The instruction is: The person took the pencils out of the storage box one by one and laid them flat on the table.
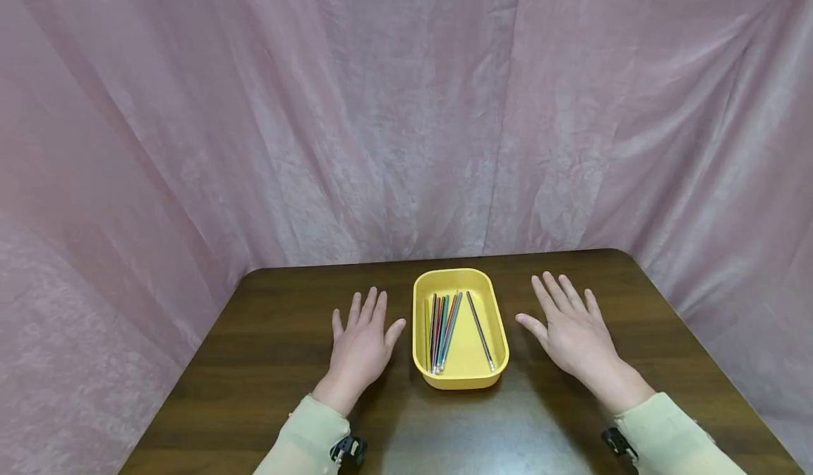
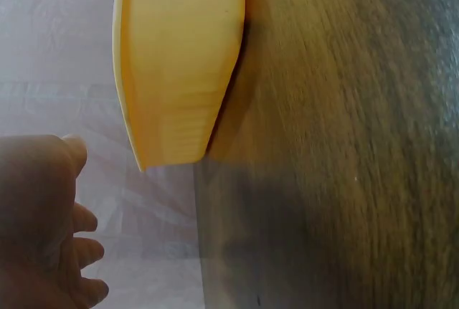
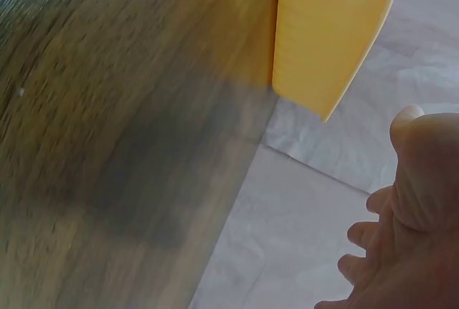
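Note:
A yellow rectangular tray [image 1: 470,351] with rounded corners stands on the table between the two hands. Several thin pencils [image 1: 443,334] in different colours lie bunched along its left side, and a lone dark pencil [image 1: 480,330] slants on the right. To the left of the tray, the left hand [image 1: 360,344] hovers palm down with fingers spread, holding nothing. On the opposite side the right hand [image 1: 574,334] is likewise palm down, its fingers spread and its thumb toward the tray. Both wrist views show the tray's outer wall [image 2: 179,51] apart from the hand.
The dark brown wooden table [image 1: 267,362] has rounded far corners. Pink curtains [image 1: 406,122] hang behind it and down both sides. Each light sleeve has a small black device [image 1: 348,450] at the wrist.

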`<action>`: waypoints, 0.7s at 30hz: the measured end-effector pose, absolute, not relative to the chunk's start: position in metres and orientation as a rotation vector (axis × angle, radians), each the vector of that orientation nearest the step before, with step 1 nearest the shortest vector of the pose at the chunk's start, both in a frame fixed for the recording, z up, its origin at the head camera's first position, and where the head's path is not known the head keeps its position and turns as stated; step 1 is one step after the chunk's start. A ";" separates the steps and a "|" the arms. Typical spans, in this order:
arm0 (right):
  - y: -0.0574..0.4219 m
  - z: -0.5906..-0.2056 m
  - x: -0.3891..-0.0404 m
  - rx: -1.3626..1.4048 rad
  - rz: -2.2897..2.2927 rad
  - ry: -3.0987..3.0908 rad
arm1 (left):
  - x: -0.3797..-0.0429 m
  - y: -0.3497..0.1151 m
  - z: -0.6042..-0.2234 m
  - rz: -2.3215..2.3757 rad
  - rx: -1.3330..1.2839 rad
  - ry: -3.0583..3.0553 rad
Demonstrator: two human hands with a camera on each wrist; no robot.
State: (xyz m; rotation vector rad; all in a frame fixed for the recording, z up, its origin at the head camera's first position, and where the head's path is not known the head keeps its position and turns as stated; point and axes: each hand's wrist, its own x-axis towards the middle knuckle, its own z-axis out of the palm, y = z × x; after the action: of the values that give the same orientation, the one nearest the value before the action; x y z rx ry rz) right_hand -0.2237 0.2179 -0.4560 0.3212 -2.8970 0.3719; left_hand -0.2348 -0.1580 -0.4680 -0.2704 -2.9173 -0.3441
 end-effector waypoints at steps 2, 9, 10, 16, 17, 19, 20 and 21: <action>0.215 -0.456 -0.224 0.327 0.384 -2.898 | -0.234 -0.157 -0.468 -0.356 -0.275 -2.910; 0.204 -0.456 -0.226 0.343 0.379 -2.873 | -0.237 -0.153 -0.468 -0.387 -0.294 -2.897; 0.203 -0.456 -0.227 0.346 0.378 -2.873 | -0.237 -0.152 -0.468 -0.390 -0.296 -2.899; 0.196 -0.458 -0.229 0.367 0.421 -2.879 | -0.239 -0.150 -0.467 -0.403 -0.299 -2.909; 0.195 -0.458 -0.230 0.372 0.426 -2.880 | -0.239 -0.149 -0.468 -0.408 -0.302 -2.910; 0.193 -0.459 -0.229 0.383 0.433 -2.881 | -0.238 -0.148 -0.468 -0.422 -0.309 -2.915; 0.192 -0.460 -0.229 0.389 0.435 -2.880 | -0.238 -0.148 -0.468 -0.428 -0.312 -2.918; 0.191 -0.460 -0.229 0.396 0.434 -2.878 | -0.238 -0.147 -0.468 -0.434 -0.314 -2.923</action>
State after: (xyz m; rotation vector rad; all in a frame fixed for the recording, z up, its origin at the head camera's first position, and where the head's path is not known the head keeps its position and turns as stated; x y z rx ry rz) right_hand -0.2291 0.1906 -0.4599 0.3958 -2.8782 0.4338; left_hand -0.2381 -0.1470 -0.4680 -0.3142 -2.9231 -0.4344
